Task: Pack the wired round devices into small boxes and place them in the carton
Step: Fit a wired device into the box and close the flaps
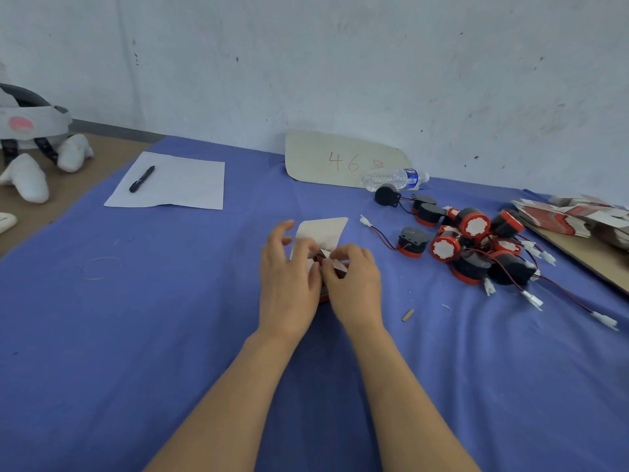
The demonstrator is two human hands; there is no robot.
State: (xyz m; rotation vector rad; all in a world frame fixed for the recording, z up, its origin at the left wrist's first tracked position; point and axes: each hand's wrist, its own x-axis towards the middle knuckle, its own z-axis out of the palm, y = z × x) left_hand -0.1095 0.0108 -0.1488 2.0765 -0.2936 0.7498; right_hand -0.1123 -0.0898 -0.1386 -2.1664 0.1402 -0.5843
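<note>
A small white-and-red box (pixel 323 233) stands on the blue cloth at the centre, its top flap raised. My left hand (pixel 289 277) holds the box from the left, with thumb and forefinger lifted. My right hand (pixel 354 281) pinches a small side flap of the box. Both hands hide most of the box body. A heap of several black-and-red round devices (pixel 473 247) with red-black wires and white plugs lies to the right. One more device (pixel 412 241) sits apart, nearer my hands. No carton is in view.
A stack of flat unfolded boxes (pixel 561 216) lies on a board at the right edge. A water bottle (pixel 396 178) and a card marked 46 (pixel 343 160) rest by the wall. White paper (pixel 170 182) with a black marker (pixel 142 178), a rubber band (pixel 100 267) and a small wooden chip (pixel 407 315) lie on the cloth.
</note>
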